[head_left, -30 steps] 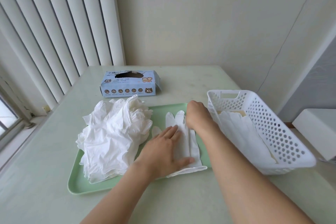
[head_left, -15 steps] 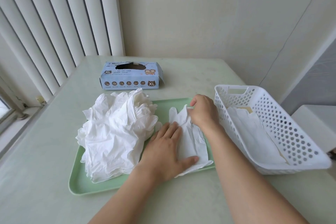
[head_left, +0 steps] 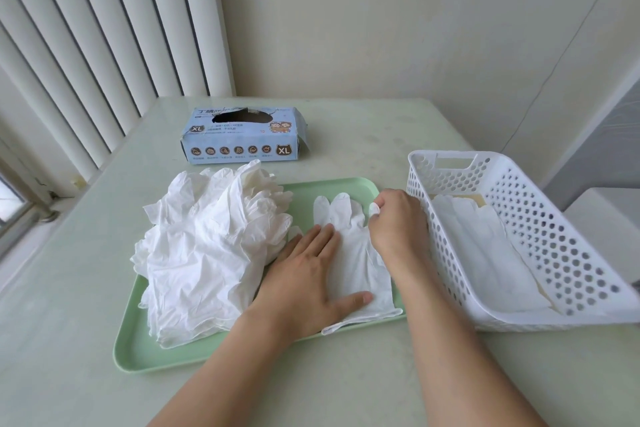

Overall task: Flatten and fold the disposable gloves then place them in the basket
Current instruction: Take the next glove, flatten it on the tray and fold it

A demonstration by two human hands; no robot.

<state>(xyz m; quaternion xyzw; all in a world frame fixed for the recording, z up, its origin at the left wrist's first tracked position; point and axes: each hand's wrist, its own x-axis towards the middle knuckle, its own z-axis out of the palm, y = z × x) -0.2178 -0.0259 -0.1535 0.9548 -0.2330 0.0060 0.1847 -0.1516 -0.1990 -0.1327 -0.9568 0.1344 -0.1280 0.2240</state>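
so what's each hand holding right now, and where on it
Right hand pinches one fingertip of the flat glove; left hand only presses flat on it.

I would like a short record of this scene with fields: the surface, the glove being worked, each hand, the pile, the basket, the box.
surface: green tray on a pale table
glove being worked: one white glove lying flat on the tray, fingers pointing away
left hand: flat, pressing the glove down
right hand: pinching one glove fingertip
pile: crumpled white gloves on the tray's left part
basket: white perforated basket to the right, flattened gloves inside
box: blue glove box marked XL, behind the tray
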